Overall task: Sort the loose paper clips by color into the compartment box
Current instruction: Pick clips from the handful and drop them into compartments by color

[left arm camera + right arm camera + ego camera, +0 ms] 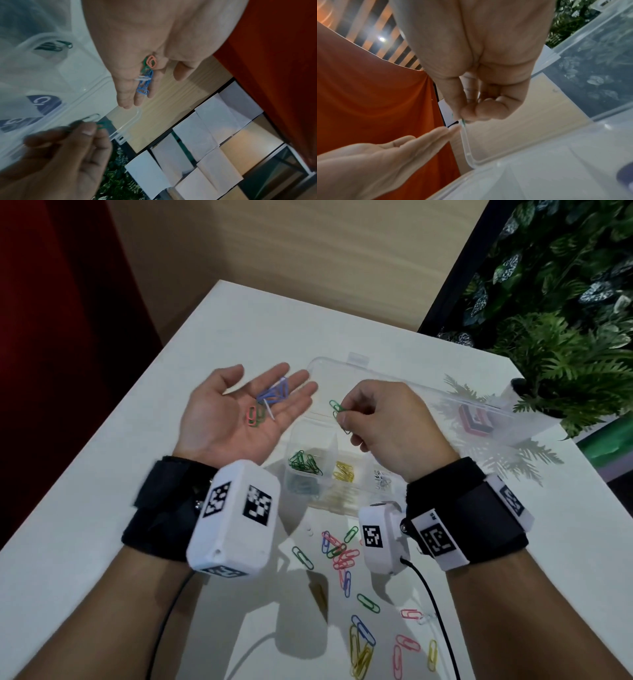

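My left hand (239, 412) lies palm up and flat, carrying several clips: blue clips (274, 393) on the fingers, a pink clip (251, 416), a green one and a white one beside them. The same clips (145, 75) show in the left wrist view. My right hand (383, 419) pinches a green clip (337, 407) between thumb and fingertips, held above the clear compartment box (301, 436). In the box, green clips (305, 463), yellow clips (343, 471) and white clips (382, 479) lie in separate compartments. The right wrist view shows the pinching fingers (477, 112) above the box rim.
Loose clips (342, 553) of mixed colours lie scattered on the white table (102, 525) near me, with yellow and blue ones (361, 648) nearest. The box's open lid (428, 398) lies beyond it. A potted fern (565, 378) stands at the right, and cables run from both wrist cameras.
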`<state>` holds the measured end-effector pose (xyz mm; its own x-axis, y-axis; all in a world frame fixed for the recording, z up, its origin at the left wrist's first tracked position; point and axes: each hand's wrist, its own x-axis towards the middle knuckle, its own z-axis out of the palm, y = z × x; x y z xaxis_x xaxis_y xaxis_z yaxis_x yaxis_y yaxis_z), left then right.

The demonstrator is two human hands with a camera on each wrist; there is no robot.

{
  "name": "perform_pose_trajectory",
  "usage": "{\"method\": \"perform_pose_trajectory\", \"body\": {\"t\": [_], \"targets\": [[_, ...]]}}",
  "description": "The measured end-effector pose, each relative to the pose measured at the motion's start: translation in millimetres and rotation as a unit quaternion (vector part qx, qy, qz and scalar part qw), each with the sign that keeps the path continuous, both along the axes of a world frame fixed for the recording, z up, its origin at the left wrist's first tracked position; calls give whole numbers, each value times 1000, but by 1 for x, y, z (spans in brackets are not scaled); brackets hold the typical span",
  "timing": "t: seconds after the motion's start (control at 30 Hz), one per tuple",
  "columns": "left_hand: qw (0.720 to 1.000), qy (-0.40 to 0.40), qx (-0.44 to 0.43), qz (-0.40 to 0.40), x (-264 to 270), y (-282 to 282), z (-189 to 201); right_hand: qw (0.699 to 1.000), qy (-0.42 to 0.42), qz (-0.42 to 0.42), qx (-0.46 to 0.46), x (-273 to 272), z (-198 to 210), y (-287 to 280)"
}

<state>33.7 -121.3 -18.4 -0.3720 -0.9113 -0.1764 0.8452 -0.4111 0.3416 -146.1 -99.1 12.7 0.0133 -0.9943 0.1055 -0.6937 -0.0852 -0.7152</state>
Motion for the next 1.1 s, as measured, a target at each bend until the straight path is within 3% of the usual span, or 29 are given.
{"method": "perform_pose_trajectory", "body": {"t": [0.27,0.37,0.5,0.7,0.87,0.93,1.1], "targets": [[1000,-5,11,24,14,-2,-3,976,211,35,35,17,-11,-6],[1000,3,21,23,11,-1,-6,955,278,101,39,25,-10,-5],[999,32,37,20,9,-3,-15,905,371,184,93,38,-10,-7],[996,54,69,26,15,-8,-35,839,471,233,140,49,-6,-20],[994,60,81,32,23,-14,-43,754,560,287,191,57,-9,-30],[994,64,87,32,25,-15,-44,767,547,274,193,58,-13,-33],[992,86,86,37,26,-15,-45,839,469,204,185,56,-14,-30]]}}
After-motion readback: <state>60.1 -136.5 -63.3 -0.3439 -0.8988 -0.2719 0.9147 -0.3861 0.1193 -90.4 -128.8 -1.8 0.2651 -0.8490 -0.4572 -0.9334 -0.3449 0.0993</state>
